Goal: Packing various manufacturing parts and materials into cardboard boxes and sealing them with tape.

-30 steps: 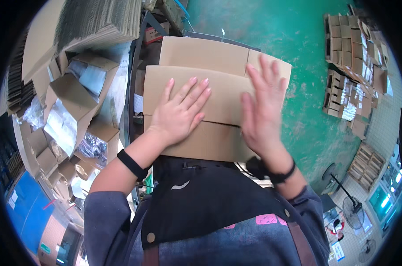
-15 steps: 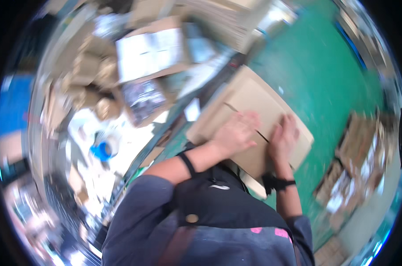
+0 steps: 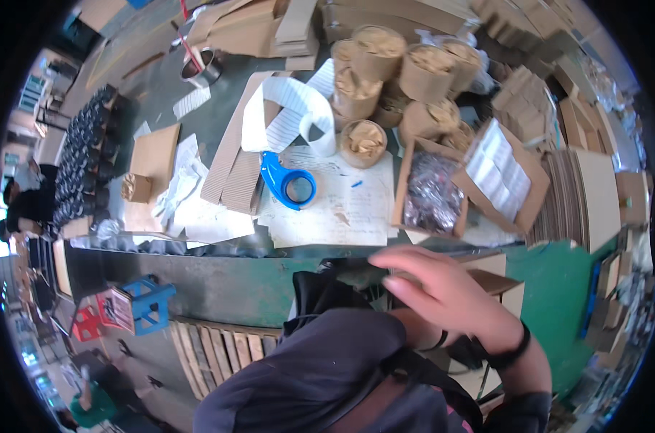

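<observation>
So, the right hand (image 3: 446,296) is up in front of the near edge of the table (image 3: 143,97), fingers stretched out toward the left, a bit blurry, and it looks loose with nothing in it. Can't tell what the left hand is doing, since the right wrist covers it; you only get the left sleeve (image 3: 320,353) and some forearm. The cardboard box (image 3: 495,281) sits behind and below the right hand, partly blocked by that arm; no idea if they touch. On the table there's a blue tool (image 3: 277,184) with a ring at one end, lying on paper sheets (image 3: 327,227), and, farther right, an open carton of plastic-wrapped stuff (image 3: 432,191).
</observation>
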A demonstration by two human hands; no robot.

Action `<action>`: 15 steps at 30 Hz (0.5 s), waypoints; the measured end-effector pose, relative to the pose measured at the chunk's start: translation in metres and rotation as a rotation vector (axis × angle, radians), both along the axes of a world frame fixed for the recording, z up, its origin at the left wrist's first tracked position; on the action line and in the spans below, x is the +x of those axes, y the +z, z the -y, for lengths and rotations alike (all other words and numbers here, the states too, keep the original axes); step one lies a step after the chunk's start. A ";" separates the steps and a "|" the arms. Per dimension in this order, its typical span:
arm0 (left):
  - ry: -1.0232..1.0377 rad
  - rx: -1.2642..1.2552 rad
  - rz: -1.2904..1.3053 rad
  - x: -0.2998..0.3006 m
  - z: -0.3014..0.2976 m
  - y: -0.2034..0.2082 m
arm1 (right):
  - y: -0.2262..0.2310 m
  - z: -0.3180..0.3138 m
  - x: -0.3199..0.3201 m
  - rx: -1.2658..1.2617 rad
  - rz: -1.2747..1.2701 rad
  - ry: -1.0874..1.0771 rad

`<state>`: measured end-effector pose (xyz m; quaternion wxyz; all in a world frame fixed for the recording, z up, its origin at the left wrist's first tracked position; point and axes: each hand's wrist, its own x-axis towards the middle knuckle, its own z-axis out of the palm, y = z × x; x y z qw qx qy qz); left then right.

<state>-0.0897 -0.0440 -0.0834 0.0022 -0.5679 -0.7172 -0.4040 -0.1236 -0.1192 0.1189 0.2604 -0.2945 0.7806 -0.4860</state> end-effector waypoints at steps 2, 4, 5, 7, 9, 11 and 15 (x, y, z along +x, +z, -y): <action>0.044 0.073 0.059 -0.021 0.015 -0.003 | -0.052 0.058 -0.042 0.030 -0.130 0.062; 0.119 0.133 0.129 -0.049 0.034 -0.013 | -0.114 0.115 -0.072 0.056 -0.216 0.073; 0.167 0.159 0.162 -0.065 0.045 -0.020 | -0.137 0.140 -0.078 0.068 -0.203 0.110; 0.256 0.202 0.236 -0.092 0.067 -0.038 | -0.174 0.182 -0.079 0.384 -0.232 0.066; 0.316 0.242 0.318 -0.105 0.081 -0.054 | -0.194 0.203 -0.072 0.445 -0.370 0.036; 0.360 0.277 0.400 -0.109 0.087 -0.066 | -0.207 0.205 -0.069 0.500 -0.511 -0.008; 0.387 0.325 0.525 -0.106 0.087 -0.071 | -0.188 0.193 -0.072 0.466 -0.539 -0.058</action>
